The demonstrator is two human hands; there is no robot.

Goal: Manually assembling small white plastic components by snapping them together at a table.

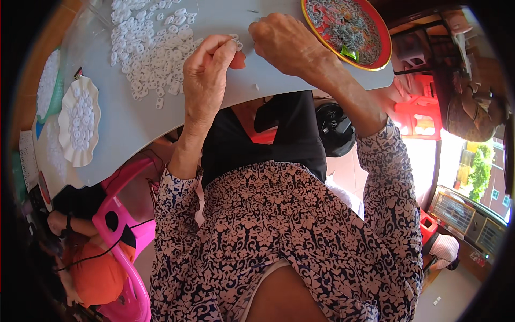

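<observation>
My left hand is raised over the grey table, thumb and fingers pinched round a small white oval plastic piece with a hole in it. Just to its right, my right hand is closed in a pinch, knuckles up; its fingertips are turned away, so anything in them is hidden. A loose pile of similar white plastic pieces spreads over the table beside my left hand. Beyond my right wrist, a red tray with a gold rim holds many thin grey metal bits and a green wrapper.
A white scalloped dish of white pieces stands at the left, beside a green tray holding more. A person in orange sits on a pink chair at lower left. A red stool stands at right.
</observation>
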